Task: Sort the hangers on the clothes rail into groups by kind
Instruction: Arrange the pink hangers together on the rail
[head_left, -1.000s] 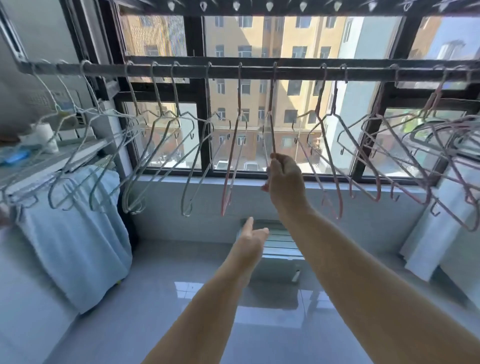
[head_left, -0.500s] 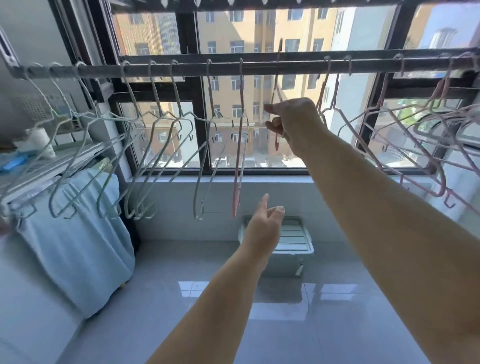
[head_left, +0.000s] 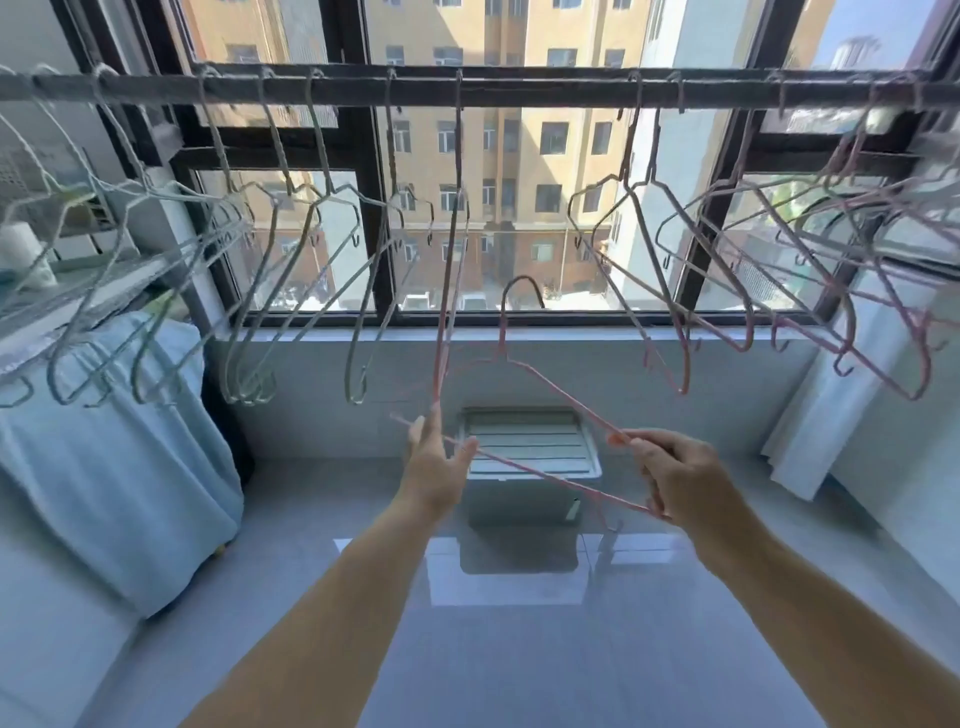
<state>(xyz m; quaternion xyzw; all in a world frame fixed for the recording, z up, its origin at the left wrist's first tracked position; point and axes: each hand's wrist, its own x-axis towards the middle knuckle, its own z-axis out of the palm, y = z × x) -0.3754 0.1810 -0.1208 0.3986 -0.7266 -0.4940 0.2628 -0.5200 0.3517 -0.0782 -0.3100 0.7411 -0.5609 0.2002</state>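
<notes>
Pink hanger is off the rail now, lowered; your right hand grips one end, left hand pinches the other, so rehang it with the pink group

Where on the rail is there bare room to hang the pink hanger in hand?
Widest bare stretch of rail: between the lone pink hanger and the pink pair right of it. Left end is crowded with pale hangers.
</notes>
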